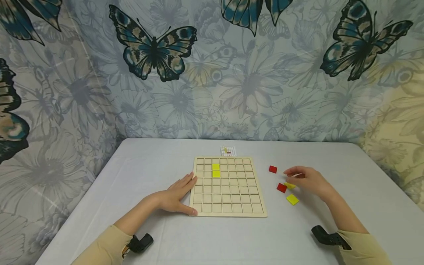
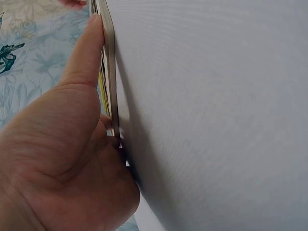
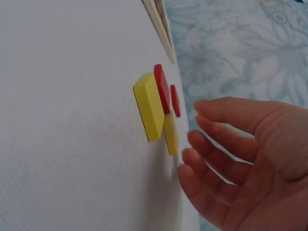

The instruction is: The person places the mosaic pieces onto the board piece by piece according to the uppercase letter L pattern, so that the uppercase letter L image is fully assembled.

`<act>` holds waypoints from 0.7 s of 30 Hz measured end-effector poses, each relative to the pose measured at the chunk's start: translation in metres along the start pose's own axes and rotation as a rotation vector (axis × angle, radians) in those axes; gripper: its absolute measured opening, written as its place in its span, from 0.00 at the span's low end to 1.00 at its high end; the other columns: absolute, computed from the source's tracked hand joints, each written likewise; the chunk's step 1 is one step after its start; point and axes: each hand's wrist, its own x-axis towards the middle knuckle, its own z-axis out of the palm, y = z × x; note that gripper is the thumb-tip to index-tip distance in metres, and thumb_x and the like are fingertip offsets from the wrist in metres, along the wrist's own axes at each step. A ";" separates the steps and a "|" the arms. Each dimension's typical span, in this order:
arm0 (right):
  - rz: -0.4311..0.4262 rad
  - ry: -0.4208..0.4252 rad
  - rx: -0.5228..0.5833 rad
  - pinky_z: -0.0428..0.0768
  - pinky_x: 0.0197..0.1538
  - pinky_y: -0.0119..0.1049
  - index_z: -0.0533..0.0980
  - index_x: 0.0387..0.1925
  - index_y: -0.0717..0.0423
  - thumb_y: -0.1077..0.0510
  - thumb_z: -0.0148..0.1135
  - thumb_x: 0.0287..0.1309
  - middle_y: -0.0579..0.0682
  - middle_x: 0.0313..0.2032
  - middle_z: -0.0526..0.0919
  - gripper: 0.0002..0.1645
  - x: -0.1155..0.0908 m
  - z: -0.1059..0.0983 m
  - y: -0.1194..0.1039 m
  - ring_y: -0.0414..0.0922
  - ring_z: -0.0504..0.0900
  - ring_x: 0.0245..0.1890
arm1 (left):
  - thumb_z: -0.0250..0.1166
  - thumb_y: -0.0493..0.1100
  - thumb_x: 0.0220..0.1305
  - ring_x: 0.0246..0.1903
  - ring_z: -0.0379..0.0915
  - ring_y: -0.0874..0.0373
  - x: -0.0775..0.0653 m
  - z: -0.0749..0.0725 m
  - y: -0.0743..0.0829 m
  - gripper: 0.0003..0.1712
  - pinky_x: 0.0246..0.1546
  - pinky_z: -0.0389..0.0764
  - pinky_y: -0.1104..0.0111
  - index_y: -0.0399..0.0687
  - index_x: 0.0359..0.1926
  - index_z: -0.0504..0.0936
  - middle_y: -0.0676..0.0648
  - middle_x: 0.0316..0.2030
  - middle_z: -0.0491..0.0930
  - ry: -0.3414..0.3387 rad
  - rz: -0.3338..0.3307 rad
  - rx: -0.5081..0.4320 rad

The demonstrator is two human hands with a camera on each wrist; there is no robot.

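My left hand (image 1: 177,195) rests against the left side of a wooden grid board (image 1: 232,214), its thumb at the near corner. In the left wrist view, the thumb of the left hand (image 2: 72,130) lies along the board's edge (image 2: 111,72). Two yellow tiles (image 1: 216,170) sit in the grid's upper part. Over the loose tiles hovers my right hand (image 1: 306,180), fingers loosely bent and nothing held. Beneath and beside it lie a yellow tile (image 1: 293,199), another yellow tile (image 3: 171,134) partly covered in the head view, a red tile (image 1: 281,188) and a farther red tile (image 1: 273,169).
A small printed card (image 1: 228,151) with a coloured grid pattern lies behind the board. The white-covered table (image 1: 159,158) reaches back to a wall hung with butterfly-and-flower fabric (image 1: 251,84). Black devices (image 1: 326,235) are worn at both wrists.
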 end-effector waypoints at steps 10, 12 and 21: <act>0.018 -0.047 -0.067 0.78 0.41 0.40 0.78 0.51 0.63 0.54 0.70 0.54 0.58 0.47 0.81 0.25 -0.002 0.000 0.009 0.53 0.75 0.44 | 0.68 0.67 0.55 0.75 0.26 0.47 -0.001 0.000 0.000 0.66 0.72 0.39 0.49 0.42 0.77 0.39 0.41 0.76 0.30 0.001 0.004 -0.003; 0.010 -0.042 -0.075 0.78 0.40 0.40 0.79 0.51 0.62 0.55 0.70 0.54 0.58 0.46 0.80 0.24 -0.002 0.001 0.008 0.53 0.75 0.44 | 0.68 0.67 0.54 0.75 0.26 0.47 0.000 0.000 -0.001 0.66 0.72 0.39 0.50 0.42 0.77 0.38 0.41 0.76 0.30 0.001 0.000 0.000; -0.013 0.004 -0.065 0.78 0.38 0.38 0.79 0.48 0.63 0.60 0.68 0.55 0.56 0.42 0.80 0.19 -0.003 0.008 0.003 0.52 0.74 0.42 | 0.68 0.66 0.55 0.75 0.25 0.47 0.000 0.000 0.001 0.66 0.72 0.39 0.49 0.41 0.77 0.39 0.41 0.76 0.30 -0.003 0.006 -0.011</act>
